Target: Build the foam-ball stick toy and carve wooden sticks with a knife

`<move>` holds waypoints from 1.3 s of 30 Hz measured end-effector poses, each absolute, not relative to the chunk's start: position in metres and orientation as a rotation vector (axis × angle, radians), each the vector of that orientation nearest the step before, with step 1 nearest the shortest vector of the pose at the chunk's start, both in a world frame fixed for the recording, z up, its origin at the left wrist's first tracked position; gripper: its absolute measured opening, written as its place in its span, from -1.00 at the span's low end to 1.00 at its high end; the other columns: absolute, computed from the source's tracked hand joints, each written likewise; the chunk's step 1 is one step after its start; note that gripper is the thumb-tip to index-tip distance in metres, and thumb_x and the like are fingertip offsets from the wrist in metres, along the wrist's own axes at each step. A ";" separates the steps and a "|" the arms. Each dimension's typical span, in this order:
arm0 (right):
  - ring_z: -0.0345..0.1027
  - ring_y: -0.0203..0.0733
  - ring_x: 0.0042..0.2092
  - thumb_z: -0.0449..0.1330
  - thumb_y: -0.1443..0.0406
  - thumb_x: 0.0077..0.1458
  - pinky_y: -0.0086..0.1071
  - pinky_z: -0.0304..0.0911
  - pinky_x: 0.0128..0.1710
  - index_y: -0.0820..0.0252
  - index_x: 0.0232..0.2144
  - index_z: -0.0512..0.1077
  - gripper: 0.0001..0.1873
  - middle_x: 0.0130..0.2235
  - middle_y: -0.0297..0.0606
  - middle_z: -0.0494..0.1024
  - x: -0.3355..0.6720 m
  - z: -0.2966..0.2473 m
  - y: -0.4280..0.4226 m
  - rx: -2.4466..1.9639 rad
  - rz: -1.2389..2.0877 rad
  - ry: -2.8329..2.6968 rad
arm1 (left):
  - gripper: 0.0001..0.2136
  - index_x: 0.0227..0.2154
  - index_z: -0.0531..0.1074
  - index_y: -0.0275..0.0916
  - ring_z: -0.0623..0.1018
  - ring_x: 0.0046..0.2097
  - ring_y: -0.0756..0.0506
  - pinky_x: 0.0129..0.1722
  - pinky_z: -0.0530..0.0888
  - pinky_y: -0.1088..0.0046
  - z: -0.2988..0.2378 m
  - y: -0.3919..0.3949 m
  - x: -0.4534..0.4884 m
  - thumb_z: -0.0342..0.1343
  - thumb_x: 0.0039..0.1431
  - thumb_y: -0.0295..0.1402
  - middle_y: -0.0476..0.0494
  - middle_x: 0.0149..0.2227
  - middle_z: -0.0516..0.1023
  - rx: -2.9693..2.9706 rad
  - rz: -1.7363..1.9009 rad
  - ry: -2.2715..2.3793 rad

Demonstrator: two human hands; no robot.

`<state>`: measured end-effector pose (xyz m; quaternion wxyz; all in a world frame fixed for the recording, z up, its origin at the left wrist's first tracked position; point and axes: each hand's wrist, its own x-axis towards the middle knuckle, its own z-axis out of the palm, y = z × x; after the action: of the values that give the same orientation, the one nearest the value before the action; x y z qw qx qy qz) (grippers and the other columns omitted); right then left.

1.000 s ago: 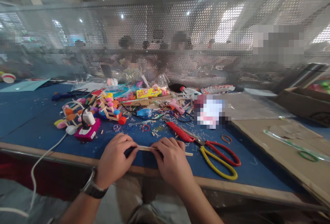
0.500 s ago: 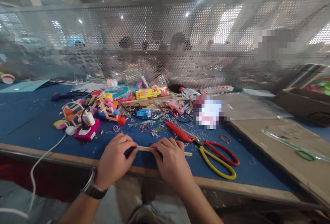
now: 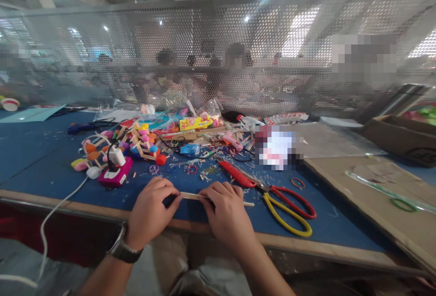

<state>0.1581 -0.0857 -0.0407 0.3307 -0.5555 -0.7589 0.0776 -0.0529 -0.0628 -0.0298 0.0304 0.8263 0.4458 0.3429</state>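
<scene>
Both my hands grip thin wooden sticks (image 3: pixel 190 196) held level just above the blue table (image 3: pixel 41 150), near its front edge. My left hand (image 3: pixel 151 209), with a watch on the wrist, pinches the sticks' left end. My right hand (image 3: pixel 226 212) closes over their middle, and the right tips stick out past my fingers. Large scissors (image 3: pixel 272 194) with red and yellow handles lie right beside my right hand.
A stick-and-ball model (image 3: pixel 136 141), a pink charger block (image 3: pixel 116 173) with a white cable, rubber bands, packets and stick scraps litter the table behind my hands. Cardboard sheets (image 3: pixel 357 182) and a box (image 3: pixel 398 137) lie to the right. A perforated metal screen (image 3: pixel 218 51) stands behind, people beyond it.
</scene>
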 end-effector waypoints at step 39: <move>0.34 -0.08 -0.23 0.26 0.38 0.31 -0.20 -0.01 -0.14 0.04 -0.31 0.59 -0.84 -0.29 -0.33 0.59 0.159 -0.045 -0.084 -1.417 0.142 -1.986 | -0.87 -0.28 0.65 -0.15 0.54 -0.16 -0.14 -0.13 0.49 0.30 -0.028 -0.063 -0.052 0.21 0.26 -0.48 -0.08 -0.27 0.60 2.556 0.957 1.370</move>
<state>0.1586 -0.0844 -0.0453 0.3420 -0.5449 -0.7636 0.0548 -0.0521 -0.0629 -0.0276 0.0439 0.8361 0.4483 0.3132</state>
